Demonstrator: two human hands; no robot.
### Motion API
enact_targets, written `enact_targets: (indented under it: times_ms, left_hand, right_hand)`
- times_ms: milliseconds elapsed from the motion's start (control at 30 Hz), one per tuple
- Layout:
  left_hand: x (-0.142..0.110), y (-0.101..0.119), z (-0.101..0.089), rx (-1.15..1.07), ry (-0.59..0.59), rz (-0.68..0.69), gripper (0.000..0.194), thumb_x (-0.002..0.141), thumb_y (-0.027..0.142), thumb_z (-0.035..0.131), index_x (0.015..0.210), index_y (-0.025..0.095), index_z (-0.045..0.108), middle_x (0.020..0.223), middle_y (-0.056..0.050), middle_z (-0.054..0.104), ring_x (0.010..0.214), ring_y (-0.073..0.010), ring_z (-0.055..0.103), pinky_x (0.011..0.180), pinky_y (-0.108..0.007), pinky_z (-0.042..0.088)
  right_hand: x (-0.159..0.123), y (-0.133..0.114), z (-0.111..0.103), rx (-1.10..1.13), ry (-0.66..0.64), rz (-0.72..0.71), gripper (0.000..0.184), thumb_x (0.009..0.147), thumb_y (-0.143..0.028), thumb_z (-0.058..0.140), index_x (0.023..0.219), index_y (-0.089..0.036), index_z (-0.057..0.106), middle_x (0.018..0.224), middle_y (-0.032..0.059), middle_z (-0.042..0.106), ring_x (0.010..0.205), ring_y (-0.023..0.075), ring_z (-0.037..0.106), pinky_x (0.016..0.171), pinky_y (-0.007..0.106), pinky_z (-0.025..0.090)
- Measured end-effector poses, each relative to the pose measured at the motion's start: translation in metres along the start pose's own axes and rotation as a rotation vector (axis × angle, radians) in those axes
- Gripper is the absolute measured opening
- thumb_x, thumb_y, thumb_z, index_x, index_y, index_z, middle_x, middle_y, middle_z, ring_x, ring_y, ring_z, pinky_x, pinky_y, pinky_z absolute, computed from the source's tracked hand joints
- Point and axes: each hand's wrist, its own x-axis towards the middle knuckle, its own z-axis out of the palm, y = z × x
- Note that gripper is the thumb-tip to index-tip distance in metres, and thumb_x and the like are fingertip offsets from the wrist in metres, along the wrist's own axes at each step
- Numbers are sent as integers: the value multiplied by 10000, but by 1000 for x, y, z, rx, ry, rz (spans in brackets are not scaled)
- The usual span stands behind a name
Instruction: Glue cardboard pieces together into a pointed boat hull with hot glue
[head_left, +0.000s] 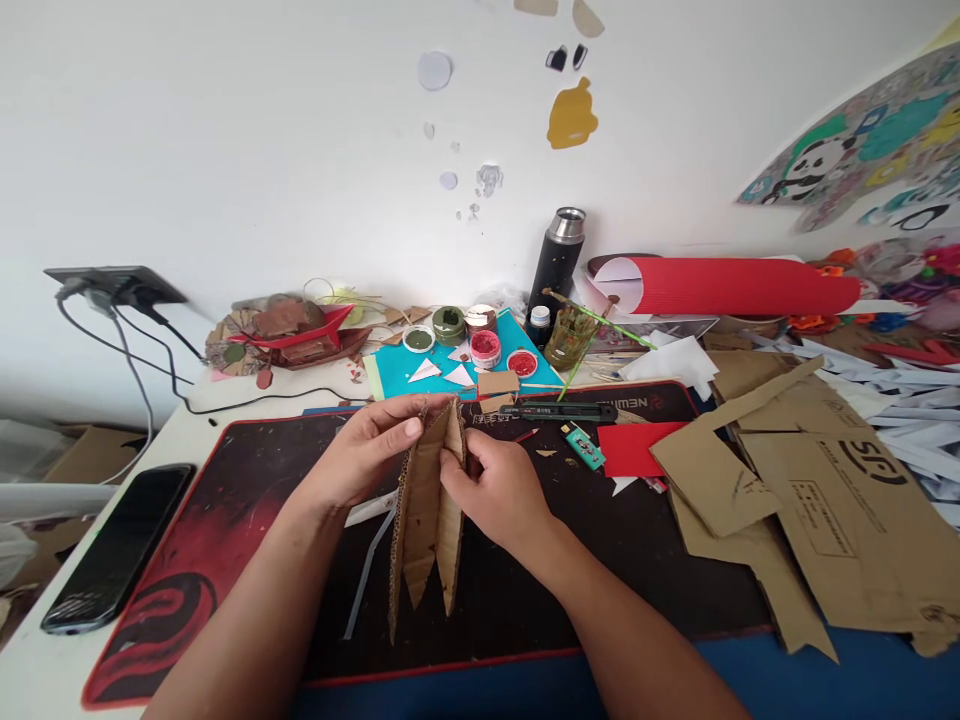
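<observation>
A folded cardboard piece (421, 510) with pointed ends and corrugated edges stands between my two hands over the mat. My left hand (379, 445) grips its upper left side, thumb on the near face and fingers behind. On the right panel, my right hand (495, 485) pinches the cardboard with its thumb inside the fold and the fingers partly hidden behind. Just left of the cardboard, a thin translucent strip (365, 575) lies on the mat. Beyond the hands is a black utility knife (559, 411), with a small green box (583, 447) nearer to me.
A dark mouse mat (300, 640) covers the table's middle. Cardboard sheets (840, 500) and a red card (637, 449) lie to the right; a phone (120, 550) lies left. Behind are paint pots (485, 350), a brush jar (570, 340), a black thermos (556, 260) and a red roll (742, 285).
</observation>
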Motion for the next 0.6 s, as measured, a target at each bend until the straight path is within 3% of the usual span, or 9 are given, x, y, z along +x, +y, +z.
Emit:
enact_targets:
  times_ms: [133, 300, 600]
  left_hand:
    - [4, -3, 3, -81, 139, 27, 470, 692, 520, 1019, 1032, 211, 918, 1195, -163, 854, 1146, -355, 776, 1006, -398, 592]
    - [13, -5, 3, -228, 282, 103, 493, 700, 521, 1008, 1067, 209, 903, 1127, -107, 861, 980, -260, 783, 861, -316, 620]
    - [14, -9, -15, -256, 163, -37, 599, 651, 572, 1017, 1073, 163, 900, 1115, -152, 859, 1029, -336, 785, 888, -369, 635]
  right_hand:
    - [0, -1, -2, 59, -31, -5, 403, 981, -470, 655, 716, -252, 444, 623, -34, 526, 580, 153, 450, 599, 305, 281]
    - [-1, -2, -4, 131, -93, -14, 328, 1017, -508, 651, 840, -246, 565, 694, -33, 582, 622, 157, 495, 612, 294, 304]
    - [-3, -3, -2, -14, -23, -73, 468, 996, -420, 605, 675, -251, 310, 567, -61, 373, 542, 134, 336, 575, 320, 207]
